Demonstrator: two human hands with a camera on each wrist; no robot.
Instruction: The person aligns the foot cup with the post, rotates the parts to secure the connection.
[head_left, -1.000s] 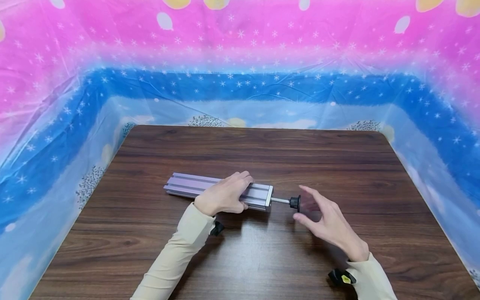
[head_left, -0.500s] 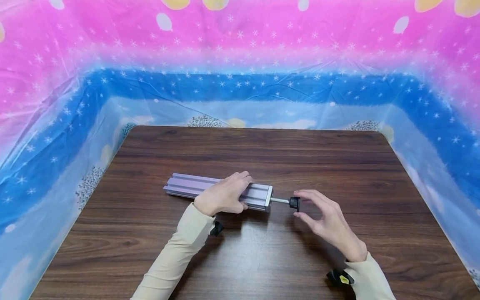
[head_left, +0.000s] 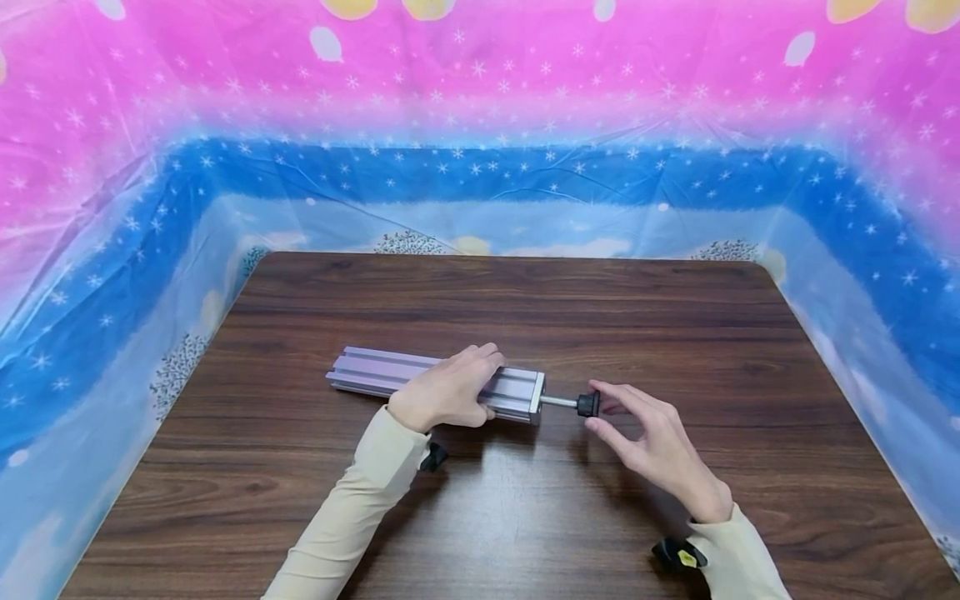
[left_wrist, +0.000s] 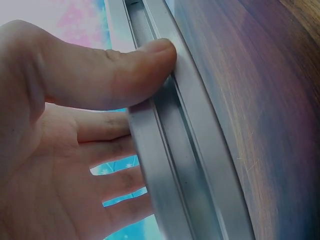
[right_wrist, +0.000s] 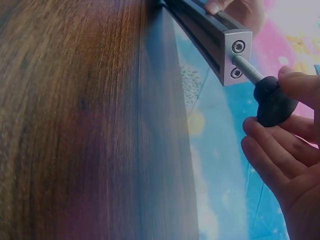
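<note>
A silver aluminium extrusion [head_left: 378, 368] with long grooves lies crosswise on the table. My left hand [head_left: 453, 387] grips it near its right end; in the left wrist view the thumb [left_wrist: 125, 75] presses over the groove and the other fingers pass behind. From the extrusion's end plate [right_wrist: 227, 65], which has two socket-head bolts, a threaded rod [head_left: 558, 402] sticks out. At the rod's tip is a black levelling foot [right_wrist: 276, 107]. My right hand [head_left: 660, 437] pinches that foot's rim between thumb and fingertips, the palm apart from it.
The dark wood-grain table [head_left: 480, 308] reaches back to a pink and blue patterned cloth [head_left: 480, 175], which hangs around its back and sides. Black wrist-worn devices sit below both cuffs, the right one [head_left: 678, 554] with a yellow mark.
My right hand has closed in from open beside the levelling foot to fingertips on its rim. The left hand and the extrusion stay nearly still.
</note>
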